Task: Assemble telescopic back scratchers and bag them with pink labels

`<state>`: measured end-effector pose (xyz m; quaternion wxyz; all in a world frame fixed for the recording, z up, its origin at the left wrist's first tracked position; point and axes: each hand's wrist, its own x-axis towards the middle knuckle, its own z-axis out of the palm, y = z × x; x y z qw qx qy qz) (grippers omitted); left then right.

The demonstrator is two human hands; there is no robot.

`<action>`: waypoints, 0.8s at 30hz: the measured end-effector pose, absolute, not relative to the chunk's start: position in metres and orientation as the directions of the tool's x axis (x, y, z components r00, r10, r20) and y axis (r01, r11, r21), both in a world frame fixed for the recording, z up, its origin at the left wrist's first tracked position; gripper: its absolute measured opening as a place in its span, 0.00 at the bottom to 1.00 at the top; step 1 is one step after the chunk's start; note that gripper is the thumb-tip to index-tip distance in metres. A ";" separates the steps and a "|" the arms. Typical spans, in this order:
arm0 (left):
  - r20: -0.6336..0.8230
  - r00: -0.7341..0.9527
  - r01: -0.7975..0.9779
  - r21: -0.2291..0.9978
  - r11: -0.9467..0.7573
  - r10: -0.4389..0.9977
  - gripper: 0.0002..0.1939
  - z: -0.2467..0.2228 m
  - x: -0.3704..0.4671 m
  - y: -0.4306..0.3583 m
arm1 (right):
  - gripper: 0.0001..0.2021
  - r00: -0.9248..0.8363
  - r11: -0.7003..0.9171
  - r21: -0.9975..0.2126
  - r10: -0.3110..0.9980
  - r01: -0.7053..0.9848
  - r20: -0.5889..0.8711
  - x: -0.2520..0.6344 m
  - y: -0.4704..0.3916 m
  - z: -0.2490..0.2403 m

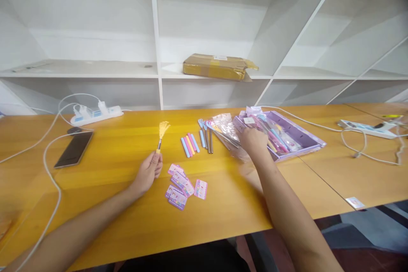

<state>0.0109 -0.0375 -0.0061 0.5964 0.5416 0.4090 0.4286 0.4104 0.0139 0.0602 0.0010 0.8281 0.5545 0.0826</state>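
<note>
The left hand [149, 173] pinches the yellow claw-headed tool [161, 135] above the counter [229, 195] — the right hand [254, 141], its grip impossible to tell, is at packets [278, 134] in the purple tray [288, 124], likely a reaching step wanting a sure grasp next.

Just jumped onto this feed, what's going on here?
The person's left hand holds a yellow claw-headed stick, its head pointing away from them. The right hand is at the left side of a purple tray; its grip is unclear. Between the hands lie loose cards, coloured sticks and more claw-headed rods.
</note>
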 end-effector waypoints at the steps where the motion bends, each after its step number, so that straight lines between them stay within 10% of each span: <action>1: -0.038 0.288 -0.110 0.991 0.073 0.957 0.28 -0.008 0.011 -0.036 | 0.23 0.388 -0.397 0.095 0.916 0.913 0.100 0.416 0.015 0.052; 16: -0.078 0.428 -0.035 0.994 0.103 0.901 0.26 -0.010 0.006 -0.035 | 0.19 0.408 -0.398 -0.087 0.888 0.913 0.211 0.437 0.022 0.028; 21: -0.043 0.431 0.015 0.999 0.041 0.901 0.22 -0.007 0.006 -0.035 | 0.23 0.423 -0.262 -0.333 0.510 0.906 0.749 0.430 0.015 0.050; 24: -0.003 0.404 0.047 0.999 -0.017 0.915 0.20 -0.006 0.008 -0.036 | 0.29 0.549 -0.010 -0.599 0.413 0.801 0.727 0.413 0.012 0.058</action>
